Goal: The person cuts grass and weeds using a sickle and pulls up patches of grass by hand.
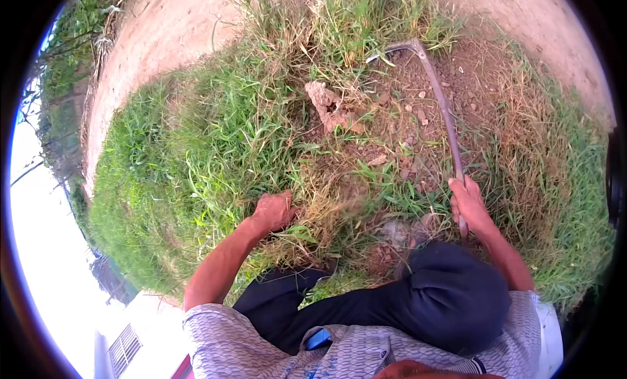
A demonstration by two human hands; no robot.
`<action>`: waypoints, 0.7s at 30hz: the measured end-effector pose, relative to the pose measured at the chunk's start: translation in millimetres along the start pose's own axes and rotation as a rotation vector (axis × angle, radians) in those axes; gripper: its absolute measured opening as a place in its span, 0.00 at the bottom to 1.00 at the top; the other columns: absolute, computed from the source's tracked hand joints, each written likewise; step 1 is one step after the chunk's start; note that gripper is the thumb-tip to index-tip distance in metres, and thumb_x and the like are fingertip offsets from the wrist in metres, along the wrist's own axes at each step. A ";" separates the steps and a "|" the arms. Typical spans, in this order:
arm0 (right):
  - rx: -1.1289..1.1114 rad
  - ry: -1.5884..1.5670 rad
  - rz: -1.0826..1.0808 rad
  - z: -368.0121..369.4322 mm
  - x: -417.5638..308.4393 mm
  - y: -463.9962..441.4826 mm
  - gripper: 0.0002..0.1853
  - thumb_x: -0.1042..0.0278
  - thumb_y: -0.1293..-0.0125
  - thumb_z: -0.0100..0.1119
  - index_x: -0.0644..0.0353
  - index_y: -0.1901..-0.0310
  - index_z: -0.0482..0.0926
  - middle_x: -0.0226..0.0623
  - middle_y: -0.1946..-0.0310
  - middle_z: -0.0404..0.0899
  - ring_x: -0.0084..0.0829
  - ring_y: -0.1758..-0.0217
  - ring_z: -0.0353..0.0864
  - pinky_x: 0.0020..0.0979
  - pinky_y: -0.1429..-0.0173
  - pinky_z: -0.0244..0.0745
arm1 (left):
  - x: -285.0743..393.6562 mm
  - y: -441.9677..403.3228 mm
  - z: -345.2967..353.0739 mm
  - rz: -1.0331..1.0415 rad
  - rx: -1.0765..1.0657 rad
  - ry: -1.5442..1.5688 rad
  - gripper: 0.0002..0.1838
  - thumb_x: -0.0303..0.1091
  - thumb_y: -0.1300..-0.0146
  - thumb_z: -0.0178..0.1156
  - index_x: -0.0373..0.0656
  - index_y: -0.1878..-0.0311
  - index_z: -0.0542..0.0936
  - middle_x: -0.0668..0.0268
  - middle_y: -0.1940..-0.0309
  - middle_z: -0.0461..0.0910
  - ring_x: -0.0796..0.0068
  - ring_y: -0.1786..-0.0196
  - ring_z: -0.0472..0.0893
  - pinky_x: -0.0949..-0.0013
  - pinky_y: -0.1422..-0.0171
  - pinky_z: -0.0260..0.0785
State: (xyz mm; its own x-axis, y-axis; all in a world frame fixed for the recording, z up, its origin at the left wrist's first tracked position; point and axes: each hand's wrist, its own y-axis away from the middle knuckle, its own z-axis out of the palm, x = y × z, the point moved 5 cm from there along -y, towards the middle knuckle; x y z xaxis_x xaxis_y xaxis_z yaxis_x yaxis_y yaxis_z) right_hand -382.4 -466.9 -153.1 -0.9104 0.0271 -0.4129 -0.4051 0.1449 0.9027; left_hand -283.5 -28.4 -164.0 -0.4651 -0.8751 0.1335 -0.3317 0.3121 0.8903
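Observation:
My right hand (466,201) is wrapped around the lower part of a long wooden handle. This belongs to a sickle (449,117), whose thin curved blade points left at the far end, beside a grass tuft and bare soil. Over on the left, my left hand (274,211) is low in the green grass (225,157), its fingers curled around some blades. The fingertips are partly hidden by the grass. Dry, cut-looking grass (326,199) lies just right of that hand.
A reddish clod of earth (323,104) stands ahead in the middle. Loose soil with small stones (421,114) lies around the handle. My bent knee (457,294) is close below the right hand. A dirt path (163,32) runs behind the grass.

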 end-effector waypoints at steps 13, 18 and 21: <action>0.043 0.200 -0.125 45.3 -11.9 -55.0 0.20 0.54 0.32 0.46 0.69 0.63 0.71 0.41 0.80 0.74 0.33 0.82 0.75 0.38 0.75 0.72 | 7.7 -5.1 -9.8 -0.055 -0.043 -0.029 0.22 0.52 0.31 0.50 0.38 0.54 0.71 0.47 0.65 0.82 0.49 0.57 0.83 0.49 0.46 0.68; -0.078 -0.021 -0.010 47.4 14.6 -35.7 0.15 0.56 0.31 0.48 0.62 0.63 0.69 0.28 0.82 0.68 0.23 0.85 0.68 0.30 0.83 0.66 | 9.2 -3.7 -11.1 -0.049 -0.054 -0.039 0.22 0.51 0.30 0.49 0.39 0.53 0.70 0.49 0.64 0.82 0.50 0.57 0.82 0.48 0.45 0.67; -0.161 -0.342 0.036 52.4 9.6 -19.0 0.11 0.59 0.31 0.55 0.56 0.60 0.66 0.24 0.80 0.66 0.18 0.85 0.65 0.25 0.84 0.65 | 11.0 -4.3 -12.0 -0.018 -0.014 -0.011 0.20 0.49 0.33 0.53 0.38 0.55 0.70 0.47 0.66 0.80 0.47 0.58 0.81 0.47 0.47 0.67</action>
State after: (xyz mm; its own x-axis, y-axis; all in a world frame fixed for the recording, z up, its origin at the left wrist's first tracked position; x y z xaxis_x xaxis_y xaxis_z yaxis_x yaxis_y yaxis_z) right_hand -379.1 -417.6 -180.6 -0.8547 0.3617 -0.3723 -0.4059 -0.0188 0.9137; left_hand -277.3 -43.8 -161.2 -0.4685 -0.8763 0.1128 -0.3286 0.2914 0.8984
